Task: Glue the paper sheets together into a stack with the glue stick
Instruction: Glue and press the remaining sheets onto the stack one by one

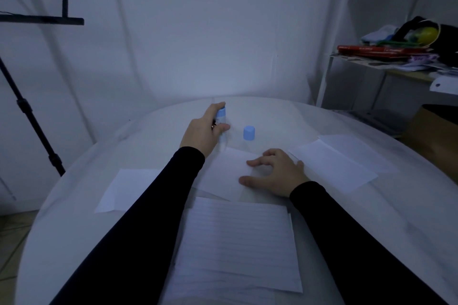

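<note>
Glue stick (221, 124) upright in my left hand (207, 131), fingers wrapped round the barrel, poised beyond the centre sheet (226, 172). Its cap (249, 133) stands just beside, off the paper, so it stays within reach. My right hand (275, 173) lies spread and flat on that sheet, presumably pinning it. Lined stack (238, 242) sits nearest me; spare sheets (337, 163) wait at either side.

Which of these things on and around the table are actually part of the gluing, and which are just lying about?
Part of the job:
glue stick, gripped by left hand
blue cap, off, on the table
middle sheet, under right hand
lined sheets
side sheets

Lying about:
red books on the shelf
black stand
</note>
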`<state>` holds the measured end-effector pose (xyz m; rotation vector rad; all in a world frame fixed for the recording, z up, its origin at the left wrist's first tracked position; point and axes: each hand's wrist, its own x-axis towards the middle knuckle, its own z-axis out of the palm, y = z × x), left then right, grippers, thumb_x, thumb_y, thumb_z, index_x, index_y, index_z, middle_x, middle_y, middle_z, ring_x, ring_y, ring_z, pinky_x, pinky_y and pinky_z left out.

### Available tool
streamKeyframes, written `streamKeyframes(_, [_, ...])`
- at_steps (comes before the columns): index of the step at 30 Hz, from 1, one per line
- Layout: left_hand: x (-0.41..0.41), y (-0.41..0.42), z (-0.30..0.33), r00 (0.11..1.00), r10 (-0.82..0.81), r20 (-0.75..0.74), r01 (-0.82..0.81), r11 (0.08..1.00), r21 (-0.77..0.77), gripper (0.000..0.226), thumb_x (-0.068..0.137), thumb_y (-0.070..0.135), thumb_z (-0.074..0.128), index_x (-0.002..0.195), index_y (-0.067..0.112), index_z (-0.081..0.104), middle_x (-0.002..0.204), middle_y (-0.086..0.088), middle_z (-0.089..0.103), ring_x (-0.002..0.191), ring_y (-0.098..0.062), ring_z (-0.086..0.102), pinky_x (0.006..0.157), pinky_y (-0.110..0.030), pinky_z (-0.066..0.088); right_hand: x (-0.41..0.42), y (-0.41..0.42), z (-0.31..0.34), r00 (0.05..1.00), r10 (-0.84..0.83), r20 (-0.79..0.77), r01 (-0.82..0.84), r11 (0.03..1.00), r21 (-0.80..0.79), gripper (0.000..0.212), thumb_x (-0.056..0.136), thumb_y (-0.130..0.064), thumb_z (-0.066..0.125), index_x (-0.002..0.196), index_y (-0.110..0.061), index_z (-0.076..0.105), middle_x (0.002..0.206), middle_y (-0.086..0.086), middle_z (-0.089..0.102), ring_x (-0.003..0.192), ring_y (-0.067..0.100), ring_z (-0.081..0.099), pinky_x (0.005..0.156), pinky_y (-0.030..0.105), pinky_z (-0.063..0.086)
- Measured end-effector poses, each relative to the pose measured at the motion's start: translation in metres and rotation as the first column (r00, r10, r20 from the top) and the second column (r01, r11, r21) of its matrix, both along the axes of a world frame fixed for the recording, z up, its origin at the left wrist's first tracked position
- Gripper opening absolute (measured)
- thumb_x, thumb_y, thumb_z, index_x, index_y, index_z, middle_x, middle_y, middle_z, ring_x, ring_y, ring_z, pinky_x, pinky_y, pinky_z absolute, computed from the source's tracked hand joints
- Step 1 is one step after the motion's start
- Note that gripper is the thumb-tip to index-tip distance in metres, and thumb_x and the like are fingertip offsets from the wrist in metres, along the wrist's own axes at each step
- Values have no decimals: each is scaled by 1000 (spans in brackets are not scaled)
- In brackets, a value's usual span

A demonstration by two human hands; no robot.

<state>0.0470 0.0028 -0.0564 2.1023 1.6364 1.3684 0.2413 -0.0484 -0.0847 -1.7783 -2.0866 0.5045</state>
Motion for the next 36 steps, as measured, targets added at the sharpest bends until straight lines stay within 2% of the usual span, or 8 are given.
streamKeyframes(5, [-3, 0, 1, 999, 36, -17, -35, 998, 56, 45, 91, 22, 59, 135, 26, 46, 81, -12, 62, 80, -28, 58, 68, -27, 39, 0, 0, 0, 1000, -2, 7, 2, 1000, -6, 58, 62, -75, 64, 114, -48, 58, 140, -10, 33, 134, 6, 29, 113, 55, 9])
streamKeyframes(9, [-8, -5, 12, 988, 73, 134, -94, 983, 158, 45, 90, 23, 61, 132, 25, 47, 75, -8, 60, 70, -21, 55, 66, -22, 41, -2, -2, 0, 999, -36, -20, 36, 999, 11, 58, 60, -76, 64, 108, -45, 60, 136, -12, 37, 131, 6, 33, 113, 55, 10])
streamKeyframes(15, [-7, -29, 25, 987, 35, 154, -71, 970, 231, 46, 87, 24, 65, 129, 27, 49, 70, 8, 57, 62, -5, 53, 61, -6, 39, -21, -5, -3, 971, -221, 94, 206, 968, 145, 63, 61, -82, 55, 101, -33, 61, 122, -7, 47, 119, 13, 47, 102, 51, 26])
streamKeyframes(17, [-3, -38, 20, 990, 8, 140, -38, 977, 212, 45, 86, 25, 66, 128, 29, 49, 68, 11, 55, 61, -1, 53, 60, -4, 38, -19, -4, -3, 978, -207, 31, 199, 964, 179, 58, 68, -78, 53, 101, -31, 63, 125, -7, 45, 118, 14, 47, 100, 48, 28])
streamKeyframes(19, [-1, -46, 13, 993, -10, 119, -14, 980, 197, 45, 86, 28, 67, 128, 29, 50, 67, 12, 55, 62, -2, 54, 60, -5, 39, -12, -2, -1, 989, -141, -40, 145, 978, 153, 53, 78, -70, 52, 115, -33, 60, 139, -6, 39, 128, 15, 41, 104, 47, 25])
streamKeyframes(24, [-1, -54, 3, 992, -19, 128, -1, 988, 157, 45, 85, 30, 68, 127, 29, 51, 66, 12, 55, 60, -2, 53, 60, -4, 38, -10, -1, -3, 982, -48, 185, 47, 999, 11, 59, 85, -67, 42, 139, -43, 38, 156, -4, 17, 144, 27, 9, 113, 52, 12])
streamKeyframes(30, [-2, -54, 5, 987, -26, 161, -1, 986, 164, 44, 85, 30, 68, 125, 30, 51, 65, 11, 56, 59, -4, 54, 59, -7, 40, -22, -13, 4, 986, -109, 124, 94, 988, 121, 48, 76, -68, 55, 108, -33, 62, 146, -10, 35, 144, 26, 11, 110, 55, 15])
streamKeyframes(36, [-5, -52, 5, 988, -27, 153, 1, 986, 167, 43, 86, 32, 67, 125, 30, 50, 67, 8, 58, 59, -4, 54, 59, -5, 38, -22, -13, 8, 962, 44, 268, -55, 998, 32, 60, 88, -66, 37, 140, -37, 38, 153, -14, 28, 146, 22, 10, 111, 61, -2])
